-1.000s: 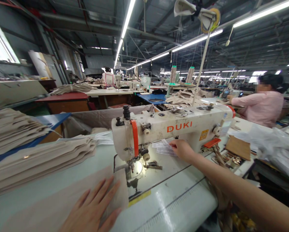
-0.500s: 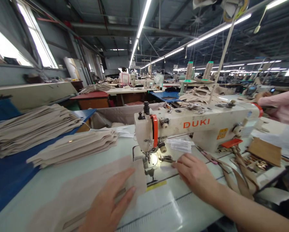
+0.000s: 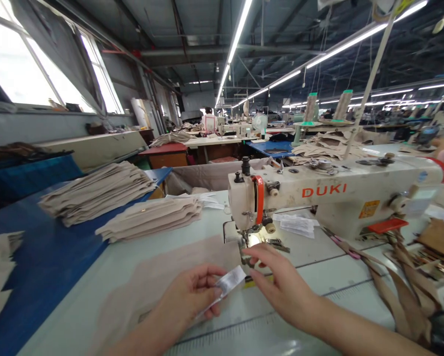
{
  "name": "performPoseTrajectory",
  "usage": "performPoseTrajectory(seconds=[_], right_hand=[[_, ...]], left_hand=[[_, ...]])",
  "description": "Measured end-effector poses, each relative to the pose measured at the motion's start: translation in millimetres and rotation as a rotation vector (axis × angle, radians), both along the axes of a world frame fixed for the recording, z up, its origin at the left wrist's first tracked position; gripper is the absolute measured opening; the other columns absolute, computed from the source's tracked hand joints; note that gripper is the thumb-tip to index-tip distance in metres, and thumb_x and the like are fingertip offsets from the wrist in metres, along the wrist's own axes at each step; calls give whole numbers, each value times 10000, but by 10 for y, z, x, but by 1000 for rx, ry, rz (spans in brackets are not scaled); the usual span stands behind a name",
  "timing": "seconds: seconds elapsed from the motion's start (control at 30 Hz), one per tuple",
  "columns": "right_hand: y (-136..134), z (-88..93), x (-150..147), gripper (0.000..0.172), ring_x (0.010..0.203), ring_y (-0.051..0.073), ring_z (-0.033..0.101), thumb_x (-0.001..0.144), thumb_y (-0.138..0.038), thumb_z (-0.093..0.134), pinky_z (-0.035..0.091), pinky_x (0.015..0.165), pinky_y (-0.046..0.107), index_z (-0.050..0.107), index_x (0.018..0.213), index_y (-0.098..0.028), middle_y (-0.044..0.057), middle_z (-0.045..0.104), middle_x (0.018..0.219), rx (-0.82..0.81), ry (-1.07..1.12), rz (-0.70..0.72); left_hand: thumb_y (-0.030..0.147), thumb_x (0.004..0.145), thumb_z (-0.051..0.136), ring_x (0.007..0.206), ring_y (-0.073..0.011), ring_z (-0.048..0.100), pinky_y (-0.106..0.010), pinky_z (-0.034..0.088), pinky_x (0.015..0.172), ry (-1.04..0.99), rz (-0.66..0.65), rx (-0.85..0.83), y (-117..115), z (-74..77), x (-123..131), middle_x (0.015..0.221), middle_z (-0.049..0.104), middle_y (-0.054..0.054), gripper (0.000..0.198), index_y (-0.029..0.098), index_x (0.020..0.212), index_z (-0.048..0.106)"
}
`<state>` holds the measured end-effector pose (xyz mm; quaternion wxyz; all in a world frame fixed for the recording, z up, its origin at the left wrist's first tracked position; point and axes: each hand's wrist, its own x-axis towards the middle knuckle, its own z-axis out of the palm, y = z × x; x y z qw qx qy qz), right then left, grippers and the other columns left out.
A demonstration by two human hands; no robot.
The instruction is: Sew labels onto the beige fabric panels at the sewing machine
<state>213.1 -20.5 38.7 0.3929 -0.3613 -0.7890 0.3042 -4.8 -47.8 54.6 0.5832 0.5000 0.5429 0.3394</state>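
My left hand (image 3: 195, 296) is closed on a small shiny white label (image 3: 231, 281), pinched between thumb and fingers above the sewing table. Under and behind it, a light beige fabric panel (image 3: 162, 267) lies flat, its right edge by the needle area. My right hand (image 3: 284, 284) hovers just right of the label, thumb and fingers apart with nothing visible between them. Its fingertips are in front of the lit needle plate (image 3: 254, 240), partly hiding it. The white sewing machine (image 3: 329, 193), marked DUKI, stands behind both hands.
Beige fabric pieces form a stack (image 3: 151, 217) left of the machine and a larger pile (image 3: 99, 190) on the blue table (image 3: 58, 262). More white labels (image 3: 296, 225) lie under the machine arm. Tan straps (image 3: 396, 282) and pink-handled scissors (image 3: 346, 247) are at the right.
My left hand has lifted off the fabric and now grips a white label. My right hand has come leftward, its fingers spreading near the needle. The view has turned left.
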Motion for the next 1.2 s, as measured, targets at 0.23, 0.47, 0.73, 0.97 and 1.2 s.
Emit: performPoseTrajectory(seconds=[0.23,0.47,0.73,0.97,1.2], right_hand=[[227,-163,-154,303,693,159,649,713,-367,761,520,679,286,676,943,-190,-23,652,707,-708,303,129],[330,-201,-242,438,605,120,637,532,-403,877,534,643,267,662,831,-166,-37,645,674,-914,449,69],[374,-197,-279,438,627,125,668,603,-429,856,555,661,265,654,883,-159,-17,652,675,-904,451,58],[451,-210,-232,279,652,150,649,714,-333,773,531,673,291,650,906,-173,-23,632,666,-763,392,-4],[236,-159,3,158,930,203,609,899,-155,533,477,880,332,688,924,-173,78,690,953,158,-155,163]], left_hand=[[294,638,669,469,-110,577,-223,441,470,60,-56,53,44,-5,-6,651,617,45,356,164,966,618],[279,839,566,928,-229,670,-365,543,820,740,-100,803,73,26,-87,1032,722,-68,266,215,1079,662],[81,953,364,878,-181,631,-354,477,935,1121,-274,1490,249,-149,49,887,710,-48,332,182,971,680],[120,974,355,854,-187,615,-340,506,878,1120,-237,1539,396,-97,68,858,689,-67,329,165,884,667],[111,933,401,804,-192,626,-330,529,771,1065,-265,1331,514,-310,6,848,684,-55,254,171,893,645]])
